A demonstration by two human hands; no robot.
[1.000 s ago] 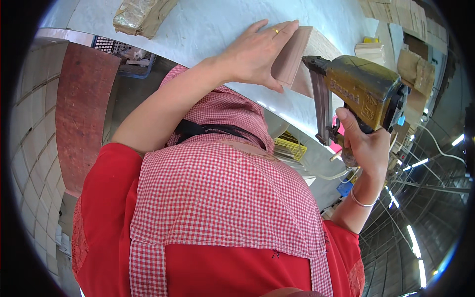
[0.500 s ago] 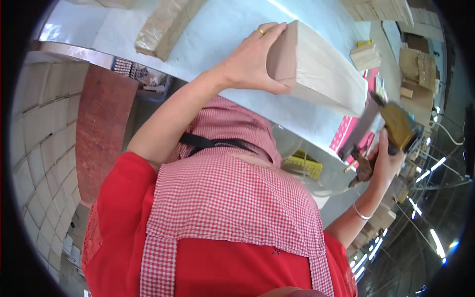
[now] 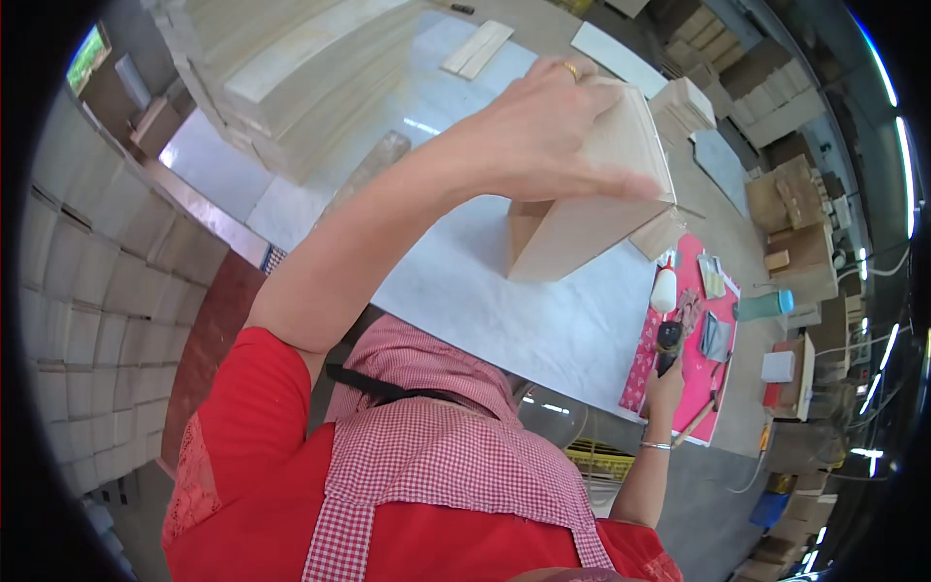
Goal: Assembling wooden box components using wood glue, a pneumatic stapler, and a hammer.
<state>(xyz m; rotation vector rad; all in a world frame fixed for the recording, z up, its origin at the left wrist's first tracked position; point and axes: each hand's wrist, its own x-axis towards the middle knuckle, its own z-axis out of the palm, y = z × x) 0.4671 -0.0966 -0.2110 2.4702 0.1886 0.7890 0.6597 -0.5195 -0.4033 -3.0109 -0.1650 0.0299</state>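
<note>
A pale wooden box (image 3: 582,238) stands tilted over the white table. My left hand (image 3: 553,136) reaches across its upper end, with fingers and thumb closed on the edges. Part of the box is hidden behind that hand. To the right, over a pink cloth (image 3: 698,388), my right hand (image 3: 665,386) is wrapped around a dark-ended nail gun (image 3: 669,338). Most of the tool's body is hard to make out from this angle. A white bottle (image 3: 664,289) with a red tip and a crumpled grey-pink glove or rag (image 3: 689,310) lie just beyond it.
Tall stacks of wooden boards (image 3: 291,87) rise at the far left of the table (image 3: 465,310). Two thin strips (image 3: 477,50) lie behind the box. A teal cup (image 3: 766,305) sits at the right. A yellow crate (image 3: 596,458) is below the table edge.
The view has swung. My left hand has turned and lifted the box into a tilted pose. My right hand has lowered the nail gun from beside the box to the pink cloth.
</note>
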